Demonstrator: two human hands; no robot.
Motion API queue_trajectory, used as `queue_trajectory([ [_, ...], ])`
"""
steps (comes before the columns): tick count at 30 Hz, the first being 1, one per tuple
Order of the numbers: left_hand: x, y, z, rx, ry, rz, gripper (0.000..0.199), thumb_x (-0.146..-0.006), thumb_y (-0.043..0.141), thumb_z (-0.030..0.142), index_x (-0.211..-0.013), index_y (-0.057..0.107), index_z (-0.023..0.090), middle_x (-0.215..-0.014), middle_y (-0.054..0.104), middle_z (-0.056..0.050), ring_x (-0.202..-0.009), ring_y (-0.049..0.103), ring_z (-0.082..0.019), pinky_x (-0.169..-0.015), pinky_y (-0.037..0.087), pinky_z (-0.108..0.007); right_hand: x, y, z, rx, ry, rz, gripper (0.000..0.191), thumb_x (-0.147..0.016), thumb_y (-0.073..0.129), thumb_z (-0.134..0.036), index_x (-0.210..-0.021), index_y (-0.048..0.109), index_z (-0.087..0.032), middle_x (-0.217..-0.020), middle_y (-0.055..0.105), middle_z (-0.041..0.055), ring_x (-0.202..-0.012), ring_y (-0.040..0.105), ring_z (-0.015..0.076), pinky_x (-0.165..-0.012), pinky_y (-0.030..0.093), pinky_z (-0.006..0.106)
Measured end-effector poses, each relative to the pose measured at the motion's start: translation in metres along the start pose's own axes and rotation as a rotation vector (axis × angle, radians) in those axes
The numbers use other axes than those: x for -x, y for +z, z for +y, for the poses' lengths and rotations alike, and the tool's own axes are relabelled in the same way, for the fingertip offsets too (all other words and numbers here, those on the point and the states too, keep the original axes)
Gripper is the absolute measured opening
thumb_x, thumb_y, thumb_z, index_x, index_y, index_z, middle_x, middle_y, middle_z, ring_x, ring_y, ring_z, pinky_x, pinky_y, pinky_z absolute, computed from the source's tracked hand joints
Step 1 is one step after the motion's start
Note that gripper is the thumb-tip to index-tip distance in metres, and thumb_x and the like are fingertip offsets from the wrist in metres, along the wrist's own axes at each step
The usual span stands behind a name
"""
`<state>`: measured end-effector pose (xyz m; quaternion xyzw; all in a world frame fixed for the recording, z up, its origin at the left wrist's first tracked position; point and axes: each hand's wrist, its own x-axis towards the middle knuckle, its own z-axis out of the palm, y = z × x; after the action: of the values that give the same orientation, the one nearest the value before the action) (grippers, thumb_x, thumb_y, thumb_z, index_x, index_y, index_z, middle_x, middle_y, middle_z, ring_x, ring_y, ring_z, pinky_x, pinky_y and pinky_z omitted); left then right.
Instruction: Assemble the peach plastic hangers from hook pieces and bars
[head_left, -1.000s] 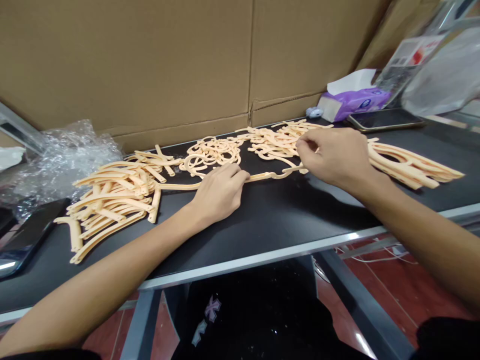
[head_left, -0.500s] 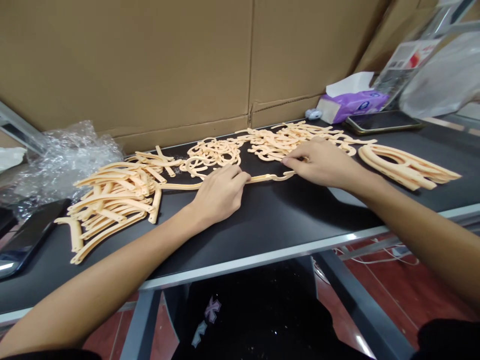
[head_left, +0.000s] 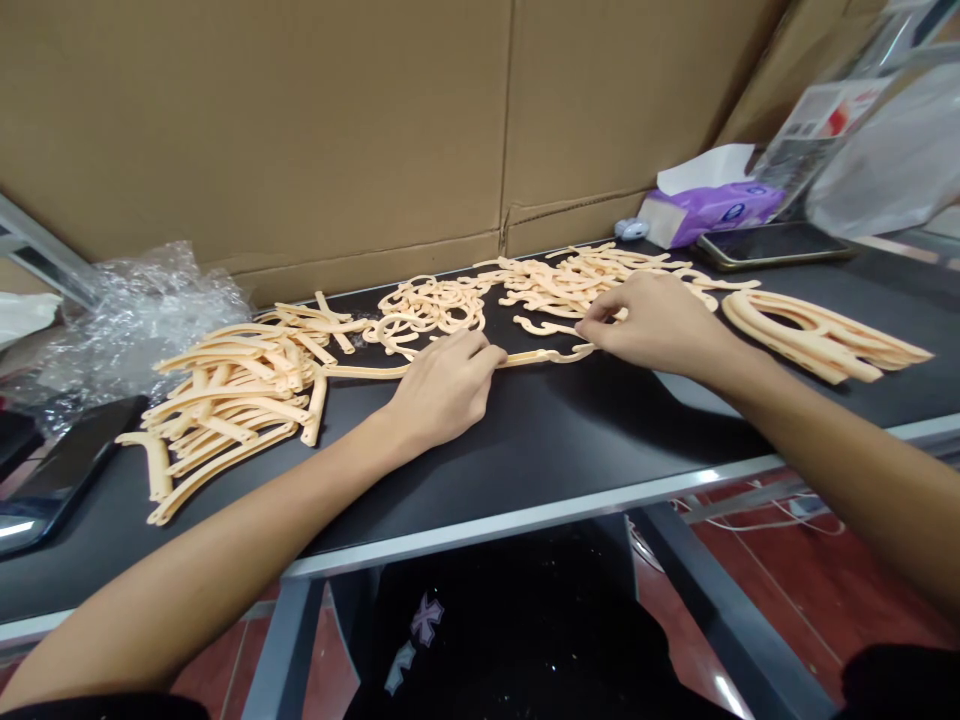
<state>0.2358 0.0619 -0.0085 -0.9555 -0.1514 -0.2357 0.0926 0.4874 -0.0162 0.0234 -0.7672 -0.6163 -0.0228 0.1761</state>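
Bright, even light; a soft shadow lies under the right hand [head_left: 656,325] on the counter [head_left: 540,470], and wide-angle distortion bows the frame's edges.

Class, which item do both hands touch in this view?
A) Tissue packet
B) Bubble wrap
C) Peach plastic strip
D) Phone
C: the left hand holds the peach plastic strip near its middle, and the right hand pinches its hooked end.

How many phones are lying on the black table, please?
2: one phone at the far right beside the purple tissue pack, another phone, perhaps a tablet, at the left end. More could hide under the bubble wrap.
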Motion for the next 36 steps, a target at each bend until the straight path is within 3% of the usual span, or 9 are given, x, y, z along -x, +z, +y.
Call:
queue_trajectory([
  [11,-0.001,0.0,0.001,-0.005,-0.005,-0.019,0.024,-0.102,0.047,0.014,-0.105,0.071,0.012,-0.101,0.071,-0.011,-0.096,0.067,-0.025,-0.083,0.057,-0.037,-0.003,0.009,0.011,-0.106,-0.206,-0.014,0.023,-0.083,0.059,-0.029,-0.073,0.079,-0.023,-0.073,0.076,0.0036,-0.078,0.068,0.0236,-0.077,0.049,0.035],
  [20,-0.001,-0.002,0.002,0.0,-0.007,-0.031,0.025,-0.102,0.046,0.014,-0.106,0.07,0.013,-0.103,0.071,-0.011,-0.097,0.067,-0.024,-0.085,0.056,-0.037,-0.003,-0.001,0.003,-0.075,-0.016,-0.084,0.018,-0.079,0.066,-0.032,-0.074,0.081,-0.023,-0.068,0.074,0.0034,-0.074,0.067,0.023,-0.066,0.043,0.033],
  [36,-0.001,0.0,0.0,-0.003,0.032,-0.011,0.026,-0.103,0.045,0.014,-0.104,0.071,0.012,-0.1,0.07,-0.012,-0.097,0.065,-0.024,-0.085,0.055,-0.037,-0.004,-0.001,0.002,-0.095,0.003,-0.186,0.016,-0.072,0.063,-0.017,-0.068,0.077,-0.022,-0.063,0.072,0.0004,-0.068,0.067,0.0205,-0.063,0.044,0.03],
])
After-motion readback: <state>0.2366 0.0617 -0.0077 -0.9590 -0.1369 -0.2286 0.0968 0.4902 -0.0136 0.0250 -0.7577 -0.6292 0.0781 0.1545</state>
